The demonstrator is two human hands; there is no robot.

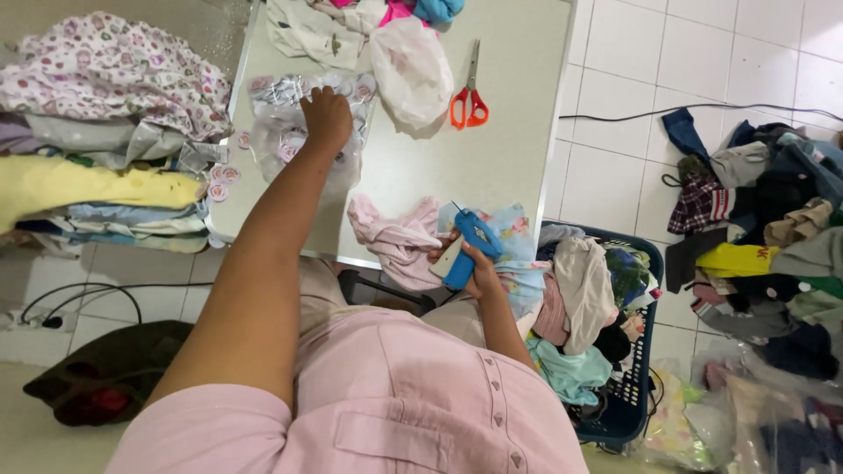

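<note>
The left hand (327, 117) hides its fingertips in the clear plastic bag of round pink tags (303, 132). The white-and-pink cloth pile (351, 22) is cut off by the top edge.

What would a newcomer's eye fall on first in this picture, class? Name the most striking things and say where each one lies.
First come the two hands: the left hand reaches into a clear bag of round pink tags at the table's far left, while the right hand holds a blue tagging gun at the near edge, over a pink garment. Orange-handled scissors lie on the grey table, and a dark blue basket heaped with clothes stands on the floor to the right.
</note>
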